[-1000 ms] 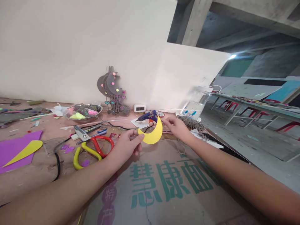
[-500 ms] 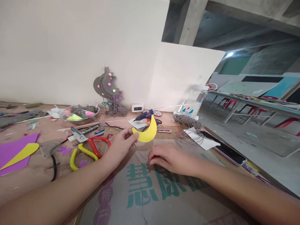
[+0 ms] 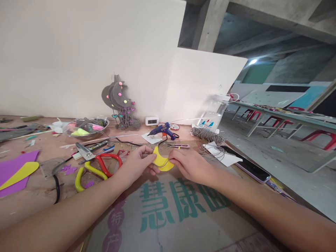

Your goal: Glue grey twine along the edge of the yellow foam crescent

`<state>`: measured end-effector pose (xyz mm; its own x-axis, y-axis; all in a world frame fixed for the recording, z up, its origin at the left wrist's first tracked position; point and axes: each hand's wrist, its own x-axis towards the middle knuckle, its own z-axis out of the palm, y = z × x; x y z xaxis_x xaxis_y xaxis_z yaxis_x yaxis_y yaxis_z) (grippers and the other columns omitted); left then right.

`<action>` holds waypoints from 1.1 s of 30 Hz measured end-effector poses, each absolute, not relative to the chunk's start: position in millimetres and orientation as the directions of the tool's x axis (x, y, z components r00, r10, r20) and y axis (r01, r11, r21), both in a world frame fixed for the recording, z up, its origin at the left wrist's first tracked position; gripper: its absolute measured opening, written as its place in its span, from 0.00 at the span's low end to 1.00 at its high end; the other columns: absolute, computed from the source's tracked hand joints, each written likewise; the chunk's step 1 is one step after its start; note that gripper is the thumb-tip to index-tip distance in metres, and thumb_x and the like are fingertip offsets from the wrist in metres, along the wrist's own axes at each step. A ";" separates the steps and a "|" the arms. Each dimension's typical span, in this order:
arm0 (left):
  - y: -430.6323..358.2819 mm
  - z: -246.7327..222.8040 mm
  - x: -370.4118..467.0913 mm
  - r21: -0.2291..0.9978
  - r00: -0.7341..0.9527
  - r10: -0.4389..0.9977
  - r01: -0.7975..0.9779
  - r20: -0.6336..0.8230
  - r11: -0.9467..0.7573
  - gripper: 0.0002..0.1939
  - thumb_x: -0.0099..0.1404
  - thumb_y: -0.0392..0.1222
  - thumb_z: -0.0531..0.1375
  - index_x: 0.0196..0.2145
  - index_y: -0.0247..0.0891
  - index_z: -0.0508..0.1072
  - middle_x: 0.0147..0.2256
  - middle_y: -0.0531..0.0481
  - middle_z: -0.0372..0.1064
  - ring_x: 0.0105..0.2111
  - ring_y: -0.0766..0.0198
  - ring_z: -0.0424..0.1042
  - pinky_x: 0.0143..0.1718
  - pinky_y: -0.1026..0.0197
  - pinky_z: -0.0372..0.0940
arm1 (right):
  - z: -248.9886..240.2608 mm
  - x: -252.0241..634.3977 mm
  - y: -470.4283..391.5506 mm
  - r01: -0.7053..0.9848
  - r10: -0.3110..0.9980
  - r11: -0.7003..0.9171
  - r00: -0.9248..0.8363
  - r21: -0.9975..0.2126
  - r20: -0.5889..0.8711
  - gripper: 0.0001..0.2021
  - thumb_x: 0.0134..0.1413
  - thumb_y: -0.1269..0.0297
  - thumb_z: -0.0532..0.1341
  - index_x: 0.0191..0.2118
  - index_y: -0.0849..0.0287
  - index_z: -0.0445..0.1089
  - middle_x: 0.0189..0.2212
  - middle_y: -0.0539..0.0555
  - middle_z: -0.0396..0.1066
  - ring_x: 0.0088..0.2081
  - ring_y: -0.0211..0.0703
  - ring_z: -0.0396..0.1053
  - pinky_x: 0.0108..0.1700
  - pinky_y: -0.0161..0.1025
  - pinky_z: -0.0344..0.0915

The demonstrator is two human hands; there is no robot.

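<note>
Brown cardboard sheet with green printed characters [image 3: 181,210], laid flat as the work surface, bearing both forearms. Purple foam sheet with a yellow leaf-shaped offcut on it [image 3: 15,171], far left, well apart from the work. Red-handled and yellow-handled scissors [image 3: 97,164], crossed, lying just left of the left wrist. Coil of grey twine [image 3: 207,134], beyond the right hand, near a clear plastic jar [image 3: 214,117]. Dark phone [image 3: 249,168], on the right edge of the table. Blue hot glue gun [image 3: 162,130], propped on a white paper scrap behind the hands, nozzle pointing left.

Left hand [image 3: 136,164]: thumb and forefinger closed in a pinch on the left tip of the yellow crescent-shaped foam piece [image 3: 161,161], held just above the cardboard, between both hands. Right hand [image 3: 191,166]: fingers curled and closed against the crescent's right side; a thin grey thread appears to run across the piece there, though too fine to trace with certainty.

Judgement on the step in hand: best done with the crescent kept steady by the left pinch, thread kept taut and pressed flat along the foam, fingertips clear of any glue line. Risk of creasing the soft foam if pinched too hard.
</note>
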<state>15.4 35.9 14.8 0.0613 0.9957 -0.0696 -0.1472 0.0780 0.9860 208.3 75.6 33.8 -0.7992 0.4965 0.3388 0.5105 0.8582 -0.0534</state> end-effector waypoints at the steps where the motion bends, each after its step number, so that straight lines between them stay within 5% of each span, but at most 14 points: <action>1: 36.3 14.4 14.4 0.983 0.070 0.996 -0.168 -0.063 0.074 0.11 0.53 0.43 0.60 0.30 0.35 0.64 0.22 0.52 0.71 0.19 0.66 0.72 0.20 0.68 0.66 | 29.8 207.8 75.6 0.508 0.484 0.861 -0.810 -0.018 0.332 0.09 0.60 0.67 0.47 0.33 0.60 0.62 0.29 0.54 0.67 0.29 0.39 0.63 0.31 0.35 0.56; 5: 38.4 12.3 10.1 0.950 0.138 0.988 -0.295 -0.068 0.107 0.14 0.59 0.46 0.53 0.35 0.33 0.68 0.28 0.44 0.74 0.25 0.62 0.75 0.27 0.63 0.69 | 25.2 206.3 73.4 0.524 0.489 0.852 -0.797 0.002 0.355 0.09 0.61 0.67 0.47 0.33 0.60 0.61 0.29 0.54 0.66 0.29 0.39 0.63 0.31 0.35 0.55; 12: 38.1 10.7 13.1 0.968 0.079 0.995 -0.241 -0.052 0.070 0.15 0.50 0.29 0.57 0.37 0.33 0.71 0.31 0.48 0.75 0.28 0.66 0.75 0.32 0.66 0.69 | 28.7 206.6 74.5 0.539 0.555 0.827 -0.743 -0.158 0.374 0.08 0.61 0.66 0.47 0.34 0.59 0.60 0.30 0.52 0.66 0.31 0.38 0.63 0.33 0.34 0.56; 18: 39.8 8.1 14.2 0.974 0.099 0.994 -0.217 -0.046 0.067 0.12 0.51 0.34 0.62 0.36 0.34 0.73 0.30 0.49 0.75 0.27 0.69 0.73 0.32 0.68 0.68 | 27.3 206.2 75.7 0.549 0.598 0.800 -0.699 -0.242 0.393 0.07 0.60 0.66 0.48 0.34 0.59 0.60 0.29 0.51 0.65 0.29 0.38 0.61 0.32 0.34 0.56; 33: 42.0 1.4 9.0 0.988 0.014 1.000 -0.151 0.015 -0.012 0.16 0.53 0.48 0.62 0.34 0.33 0.68 0.24 0.52 0.70 0.19 0.71 0.69 0.20 0.69 0.64 | 46.8 235.0 108.9 0.435 0.469 0.878 -0.690 -0.201 0.551 0.10 0.60 0.65 0.47 0.33 0.59 0.62 0.30 0.55 0.66 0.34 0.41 0.63 0.37 0.37 0.58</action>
